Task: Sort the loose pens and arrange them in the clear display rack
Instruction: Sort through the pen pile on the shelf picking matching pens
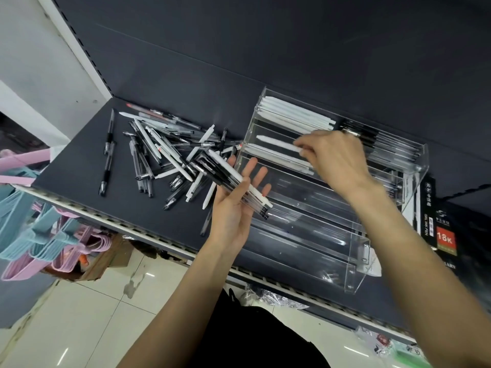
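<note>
Leftmost, pink and blue plastic hangers (34,235) hang in a bunch below the shelf edge, w/ a cardboard box (106,261) on the tiled floor (87,314) under them. On the dark shelf (79,181), far left, two black-grip pens (107,155) lie end to end, apart from the rest. Next over, the loose pile of pens (164,152): white, clear and black barrels crossed over each other at all angles, one red-tipped pen at the back by the wall panel. Left hand (236,203) is at the pile's right edge, palm up, fingers mostly straight, w/ a small bundle of pens (233,179) lying across palm and fingers, thumb against the bundle; one white pen on top, clear/black ones beneath. Bundle tilts from upper left to lower right. Just right of it, the clear display rack (332,235), stepped tiers; top rear tier holds a row of white pens (295,112), black pens (377,139) at its right end, lower front tiers look mostly bare. Right hand (334,155) reaches over the rack's middle tiers, fingertips pinching one white pen (279,143), which lies along a middle tier; hand is motion-blurred. Far right, a black pen carton (438,229) w/ a red "18K" label stands just beside the rack.
</note>
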